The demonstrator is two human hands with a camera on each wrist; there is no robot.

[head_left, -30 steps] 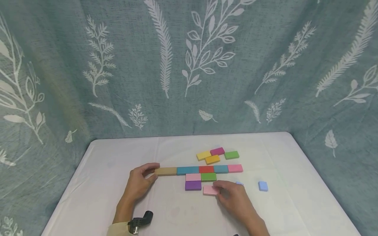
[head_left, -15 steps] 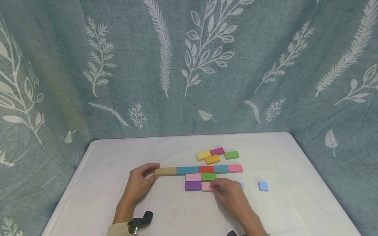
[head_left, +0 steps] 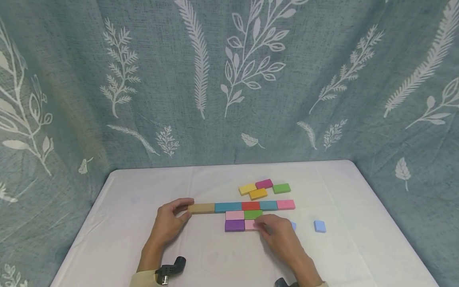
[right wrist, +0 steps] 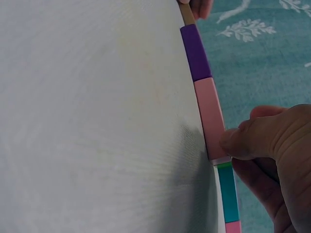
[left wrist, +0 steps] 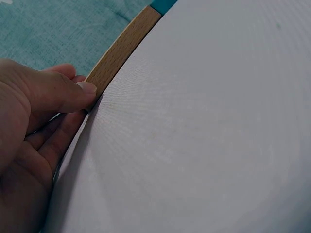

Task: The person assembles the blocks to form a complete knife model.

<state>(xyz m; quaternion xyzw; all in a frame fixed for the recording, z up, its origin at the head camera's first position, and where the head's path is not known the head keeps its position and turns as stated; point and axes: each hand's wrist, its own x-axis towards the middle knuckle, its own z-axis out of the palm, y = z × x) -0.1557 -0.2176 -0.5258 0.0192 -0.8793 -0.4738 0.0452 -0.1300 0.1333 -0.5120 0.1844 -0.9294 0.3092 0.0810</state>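
Observation:
At the left end of a row of flat blocks, my left hand (head_left: 167,223) pinches the tan wooden block (head_left: 202,209) between thumb and fingers. The row continues with a long blue block (head_left: 228,207), a red one (head_left: 250,206), a shorter blue one (head_left: 268,205) and a pink one (head_left: 285,205). My right hand (head_left: 283,239) holds the right end of a light pink block (right wrist: 211,116) by thumb and fingers. This block lies against the purple block (head_left: 234,226), below the green block (head_left: 253,214). Another light pink block (head_left: 234,215) sits above the purple one.
Behind the row lie a yellow block (head_left: 247,189), an orange block (head_left: 258,194), a magenta block (head_left: 264,183) and a green block (head_left: 281,188). A small light blue block (head_left: 319,226) is at right; another is partly hidden behind my right hand. A patterned curtain (head_left: 229,131) borders the table.
My right hand has slid the light pink block left and slightly away from me, against the purple block and up to the green one. My left hand has stayed at the tan block.

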